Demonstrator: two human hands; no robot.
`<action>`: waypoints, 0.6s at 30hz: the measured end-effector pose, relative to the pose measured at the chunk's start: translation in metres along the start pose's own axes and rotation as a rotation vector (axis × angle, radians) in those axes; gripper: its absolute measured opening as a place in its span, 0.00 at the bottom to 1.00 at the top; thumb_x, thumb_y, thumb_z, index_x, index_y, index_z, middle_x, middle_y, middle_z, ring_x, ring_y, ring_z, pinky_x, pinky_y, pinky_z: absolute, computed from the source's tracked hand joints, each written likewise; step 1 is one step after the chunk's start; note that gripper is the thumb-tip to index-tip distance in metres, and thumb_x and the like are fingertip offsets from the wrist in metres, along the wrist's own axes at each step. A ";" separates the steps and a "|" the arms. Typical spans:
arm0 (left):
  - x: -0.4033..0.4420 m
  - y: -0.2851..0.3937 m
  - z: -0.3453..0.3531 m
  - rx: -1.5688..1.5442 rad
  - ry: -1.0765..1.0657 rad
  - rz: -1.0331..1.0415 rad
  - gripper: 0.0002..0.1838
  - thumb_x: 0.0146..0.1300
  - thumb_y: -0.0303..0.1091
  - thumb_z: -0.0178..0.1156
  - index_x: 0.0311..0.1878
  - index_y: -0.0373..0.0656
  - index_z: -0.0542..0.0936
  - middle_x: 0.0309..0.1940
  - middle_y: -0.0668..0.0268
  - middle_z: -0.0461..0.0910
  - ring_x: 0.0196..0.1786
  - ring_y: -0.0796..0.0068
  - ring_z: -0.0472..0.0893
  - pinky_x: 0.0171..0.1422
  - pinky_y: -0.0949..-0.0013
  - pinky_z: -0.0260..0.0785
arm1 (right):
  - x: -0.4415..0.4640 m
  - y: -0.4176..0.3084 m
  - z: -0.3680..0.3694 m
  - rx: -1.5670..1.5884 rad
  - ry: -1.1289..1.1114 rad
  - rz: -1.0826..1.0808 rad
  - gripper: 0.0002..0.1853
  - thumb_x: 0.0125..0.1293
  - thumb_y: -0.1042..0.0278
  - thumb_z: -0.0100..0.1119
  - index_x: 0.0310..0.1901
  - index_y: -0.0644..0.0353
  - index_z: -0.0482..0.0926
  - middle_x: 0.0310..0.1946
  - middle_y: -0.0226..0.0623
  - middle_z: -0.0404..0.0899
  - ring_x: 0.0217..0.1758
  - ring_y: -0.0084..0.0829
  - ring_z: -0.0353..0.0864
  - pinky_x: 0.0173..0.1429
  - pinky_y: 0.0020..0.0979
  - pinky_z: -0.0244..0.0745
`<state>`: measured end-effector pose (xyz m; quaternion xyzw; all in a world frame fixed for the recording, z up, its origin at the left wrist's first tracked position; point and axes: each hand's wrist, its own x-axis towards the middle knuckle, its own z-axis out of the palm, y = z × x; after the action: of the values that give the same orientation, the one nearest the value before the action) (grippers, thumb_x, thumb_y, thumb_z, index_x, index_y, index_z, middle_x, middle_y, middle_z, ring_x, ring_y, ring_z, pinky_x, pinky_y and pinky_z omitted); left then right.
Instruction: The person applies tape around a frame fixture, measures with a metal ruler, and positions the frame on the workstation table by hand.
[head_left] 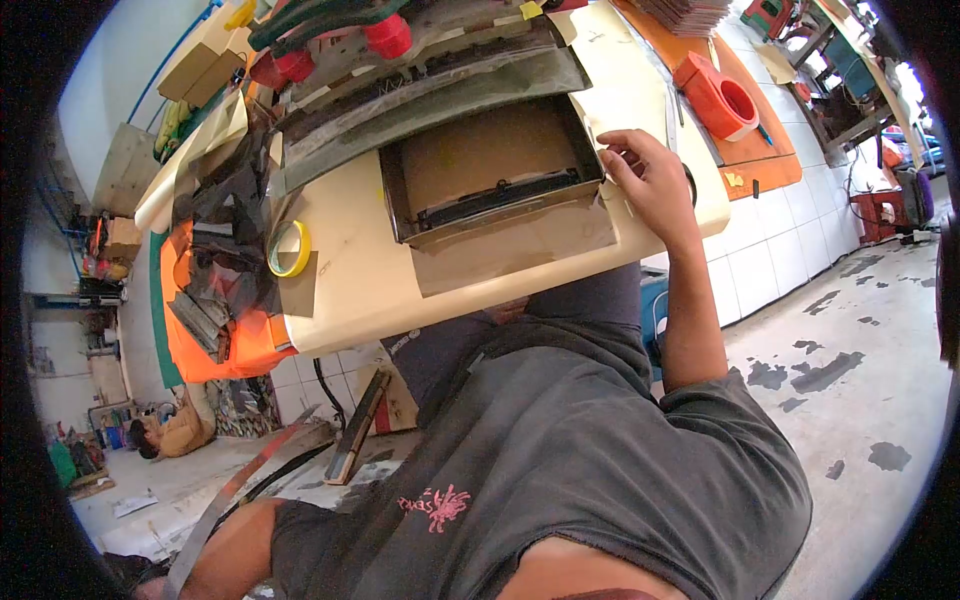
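My right hand [645,175] is at the right side of a dark rectangular frame [395,205], its thumb and index finger apart beside the frame's corner. I cannot make out anything between them. Inside the frame lies a brown panel [490,145], with a black bar [510,192] along its near side. A translucent brown sheet [520,250] sticks out under the near edge. My left arm [235,550] hangs low at the bottom left, its hand dark and largely cut off by the view's edge. A long thin strip [235,490] passes in front of that arm; whether the hand holds it is unclear.
On the cream-covered table [370,310] are a yellow tape roll [290,248], dark film scraps [225,240] and a curved dark glass-like panel [430,115]. A red tape dispenser [715,95] stands on the orange board [775,150]. Another person [180,430] is low at left.
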<state>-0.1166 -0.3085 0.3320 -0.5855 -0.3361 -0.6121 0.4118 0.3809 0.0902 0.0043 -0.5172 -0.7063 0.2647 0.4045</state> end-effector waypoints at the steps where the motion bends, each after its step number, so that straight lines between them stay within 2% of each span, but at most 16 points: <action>1: -0.003 -0.001 0.002 0.098 -0.132 -0.102 0.19 0.89 0.54 0.42 0.62 0.55 0.76 0.27 0.72 0.72 0.14 0.84 0.62 0.11 0.81 0.60 | 0.000 0.000 0.000 0.000 0.001 0.000 0.13 0.74 0.66 0.68 0.55 0.64 0.88 0.46 0.44 0.88 0.42 0.36 0.89 0.50 0.35 0.83; 4: -0.027 0.002 0.048 0.030 -0.159 -0.203 0.19 0.90 0.52 0.39 0.65 0.54 0.75 0.27 0.69 0.73 0.14 0.83 0.63 0.10 0.78 0.60 | 0.000 0.000 0.000 0.008 0.002 0.014 0.13 0.74 0.66 0.68 0.54 0.63 0.88 0.46 0.44 0.88 0.42 0.36 0.89 0.50 0.36 0.83; 5: -0.034 0.004 0.073 -0.084 0.013 -0.235 0.21 0.91 0.51 0.35 0.68 0.52 0.73 0.23 0.68 0.72 0.13 0.80 0.63 0.10 0.75 0.61 | 0.000 0.001 0.000 0.008 0.010 0.007 0.13 0.75 0.66 0.67 0.54 0.63 0.88 0.45 0.45 0.89 0.42 0.36 0.89 0.50 0.35 0.83; 6: -0.041 0.006 0.088 -0.086 0.012 -0.238 0.21 0.91 0.51 0.35 0.68 0.52 0.73 0.23 0.68 0.72 0.13 0.80 0.63 0.10 0.75 0.61 | -0.001 0.002 0.000 0.008 0.017 -0.001 0.13 0.75 0.66 0.67 0.54 0.64 0.88 0.45 0.46 0.89 0.42 0.36 0.90 0.50 0.35 0.83; 8: -0.051 0.009 0.102 -0.349 0.097 -0.366 0.24 0.91 0.52 0.34 0.76 0.53 0.68 0.25 0.64 0.74 0.13 0.75 0.65 0.08 0.74 0.60 | -0.002 0.002 -0.001 0.045 0.020 0.035 0.13 0.75 0.66 0.67 0.54 0.64 0.88 0.45 0.45 0.89 0.42 0.34 0.90 0.50 0.34 0.83; 9: -0.037 -0.030 0.026 -0.180 -0.637 -0.278 0.29 0.90 0.55 0.35 0.87 0.61 0.54 0.45 0.54 0.79 0.17 0.70 0.72 0.08 0.73 0.62 | -0.002 0.002 -0.002 0.084 0.023 0.068 0.13 0.76 0.65 0.67 0.54 0.64 0.88 0.44 0.44 0.90 0.41 0.32 0.91 0.50 0.33 0.84; 10: -0.045 -0.022 0.039 -0.177 -0.637 -0.279 0.29 0.90 0.55 0.35 0.87 0.61 0.54 0.45 0.54 0.79 0.17 0.70 0.72 0.08 0.73 0.62 | -0.001 0.002 -0.003 0.085 0.020 0.067 0.13 0.76 0.65 0.67 0.54 0.64 0.88 0.44 0.44 0.90 0.41 0.32 0.91 0.50 0.33 0.84; 11: -0.060 -0.008 0.066 0.029 -0.362 -0.468 0.20 0.83 0.57 0.46 0.62 0.53 0.62 0.34 0.62 0.70 0.20 0.73 0.68 0.17 0.73 0.58 | -0.001 0.003 -0.006 0.131 0.008 0.088 0.13 0.76 0.66 0.67 0.55 0.65 0.88 0.44 0.42 0.90 0.41 0.30 0.91 0.50 0.32 0.84; 14: -0.092 -0.009 0.084 -0.242 -0.288 -0.639 0.19 0.82 0.47 0.56 0.43 0.40 0.68 0.22 0.63 0.73 0.14 0.76 0.65 0.20 0.73 0.56 | 0.001 -0.002 -0.010 0.235 -0.007 0.123 0.12 0.79 0.67 0.64 0.56 0.65 0.88 0.46 0.36 0.91 0.43 0.26 0.90 0.52 0.30 0.86; 17: -0.129 -0.002 0.127 0.030 -0.167 -0.605 0.22 0.82 0.45 0.57 0.53 0.29 0.75 0.23 0.65 0.72 0.15 0.79 0.65 0.20 0.74 0.53 | 0.004 0.003 -0.011 0.330 0.020 0.082 0.13 0.80 0.67 0.62 0.58 0.66 0.87 0.47 0.38 0.90 0.47 0.25 0.89 0.53 0.30 0.86; 18: -0.139 0.004 0.147 0.079 -0.199 -0.549 0.27 0.82 0.46 0.58 0.63 0.26 0.73 0.24 0.64 0.72 0.16 0.81 0.65 0.20 0.75 0.54 | 0.004 0.001 -0.012 0.329 0.020 0.076 0.14 0.81 0.66 0.62 0.58 0.66 0.87 0.47 0.38 0.90 0.47 0.25 0.89 0.54 0.30 0.86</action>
<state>-0.0513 -0.1634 0.2064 -0.5133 -0.5440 -0.6268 0.2183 0.3913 0.0937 0.0110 -0.4729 -0.6294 0.3866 0.4804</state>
